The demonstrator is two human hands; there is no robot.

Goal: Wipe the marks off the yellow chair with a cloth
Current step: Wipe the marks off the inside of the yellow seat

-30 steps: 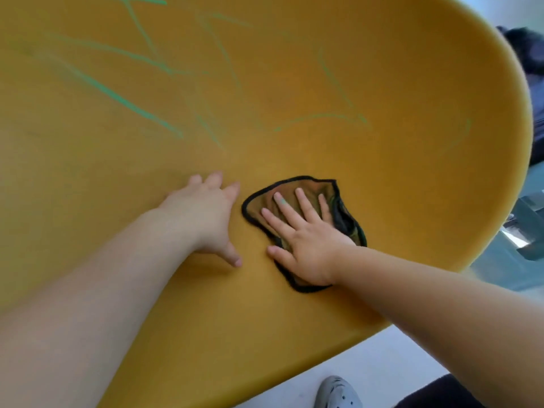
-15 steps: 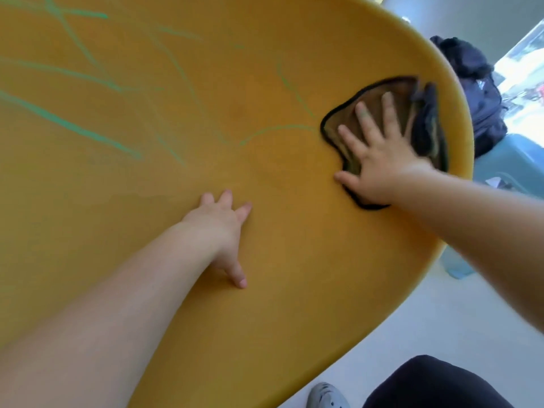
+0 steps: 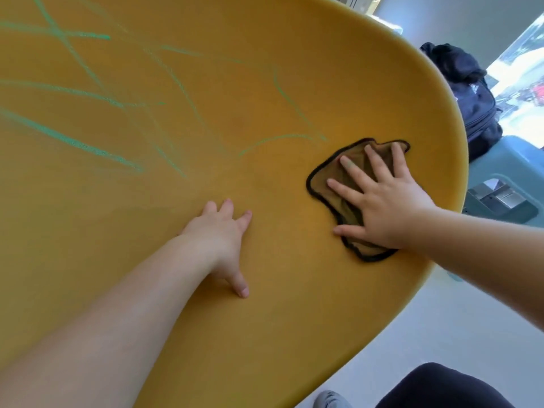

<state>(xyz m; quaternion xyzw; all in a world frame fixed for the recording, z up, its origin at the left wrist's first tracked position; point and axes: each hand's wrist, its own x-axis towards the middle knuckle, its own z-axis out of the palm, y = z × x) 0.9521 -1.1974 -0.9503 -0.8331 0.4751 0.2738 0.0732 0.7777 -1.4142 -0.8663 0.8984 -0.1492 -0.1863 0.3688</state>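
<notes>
The yellow chair (image 3: 265,69) fills most of the view, its curved surface scribbled with green marks (image 3: 73,142) across the upper left and a thin green line (image 3: 276,139) near the middle. A small olive cloth with a black edge (image 3: 326,184) lies flat on the chair near its right rim. My right hand (image 3: 379,201) presses on the cloth with spread, straight fingers. To the left of the cloth, my left hand (image 3: 220,240) rests flat on the bare yellow surface, fingers straight.
A dark backpack (image 3: 468,92) sits on a teal stool (image 3: 506,178) beyond the chair's right rim. Pale floor (image 3: 412,334) shows at lower right, with a grey shoe (image 3: 329,400) and my dark trouser leg (image 3: 441,387).
My right hand has slid the cloth from the chair's middle up to the right rim, then back down and slightly left. My left hand stays planted on the chair.
</notes>
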